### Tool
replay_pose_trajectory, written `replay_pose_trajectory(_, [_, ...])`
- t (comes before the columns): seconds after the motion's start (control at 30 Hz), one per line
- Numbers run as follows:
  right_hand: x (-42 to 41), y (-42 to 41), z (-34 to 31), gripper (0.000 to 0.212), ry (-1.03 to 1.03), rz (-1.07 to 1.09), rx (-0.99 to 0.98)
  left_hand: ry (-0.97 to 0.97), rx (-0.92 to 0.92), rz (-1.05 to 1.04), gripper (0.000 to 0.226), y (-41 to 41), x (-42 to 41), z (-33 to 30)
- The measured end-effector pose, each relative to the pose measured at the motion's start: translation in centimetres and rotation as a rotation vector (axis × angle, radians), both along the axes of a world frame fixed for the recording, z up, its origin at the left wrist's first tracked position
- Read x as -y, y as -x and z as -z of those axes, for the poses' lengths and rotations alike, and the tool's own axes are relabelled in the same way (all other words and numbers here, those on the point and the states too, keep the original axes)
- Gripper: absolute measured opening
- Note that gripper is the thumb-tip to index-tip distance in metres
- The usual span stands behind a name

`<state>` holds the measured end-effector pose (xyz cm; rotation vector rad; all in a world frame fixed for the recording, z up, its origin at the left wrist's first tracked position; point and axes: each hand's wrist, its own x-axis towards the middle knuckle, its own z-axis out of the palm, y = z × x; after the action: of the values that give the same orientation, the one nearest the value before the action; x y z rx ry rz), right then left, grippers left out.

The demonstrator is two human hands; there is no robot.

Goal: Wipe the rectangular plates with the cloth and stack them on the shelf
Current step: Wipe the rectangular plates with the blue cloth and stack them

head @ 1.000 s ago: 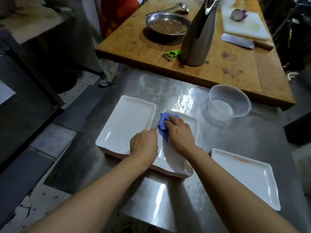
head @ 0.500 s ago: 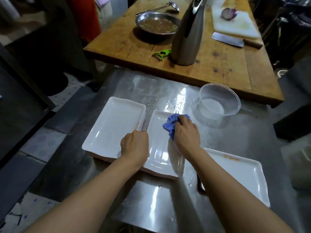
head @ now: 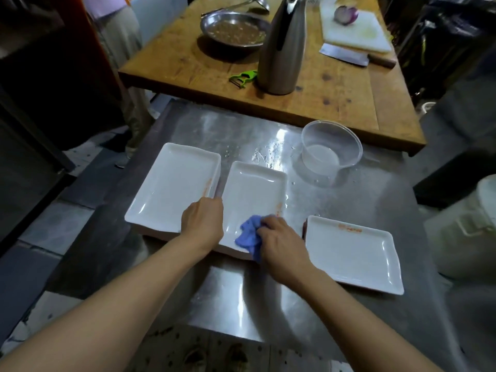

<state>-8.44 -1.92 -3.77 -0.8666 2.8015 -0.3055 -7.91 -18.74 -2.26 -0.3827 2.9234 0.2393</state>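
Steel counter [head: 241, 130] is glistening wet, wooden table [head: 335, 98] sitting beyond. Right hand [head: 281, 245] is gripping the blue cloth [head: 248, 234] on the middle plate's [head: 255, 189] near right corner; left hand [head: 202, 224] is clutching its left rim.

One view only, head cam, wide-angle. Looks fwd and steeply down from above the near edge of the steel bench [head: 362, 200], close in: both forearms enter from the bottom of frame. Wooden table [head: 335, 84] fills the top, floor shows at left. Edges bend w/ lens distortion.
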Motion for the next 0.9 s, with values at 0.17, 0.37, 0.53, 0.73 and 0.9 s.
replay_pose_trajectory(0.17, [2.0, 1.3, 0.6, 0.029, 0.001, 0.085, -0.058, -0.039, 0.021, 0.0, 0.021, -1.3, 0.5, -0.1])
replay_pose_trajectory(0.37, [5.5, -3.0, 0.5, 0.031, 0.199, 0.015, 0.135, -0.187, 0.005, -0.093, 0.016, -1.3, 1.1, -0.4])
replay_pose_trajectory(0.53, [3.5, -3.2, -0.2, 0.036, 0.086, -0.007, 0.081, -0.075, 0.047, -0.1, 0.02, -1.0, 0.4, -0.4])
replay_pose_trajectory(0.73, [-0.6, -3.4, 0.2, 0.032, -0.016, 0.066, -0.067, 0.08, 0.086, -0.022, 0.016, -0.5, -0.3, -0.1])
replay_pose_trajectory(0.9, [-0.6, 0.8, 1.1, 0.032, -0.049, 0.083, -0.139, 0.081, 0.095, -0.028, 0.015, 0.0, -0.5, 0.0])
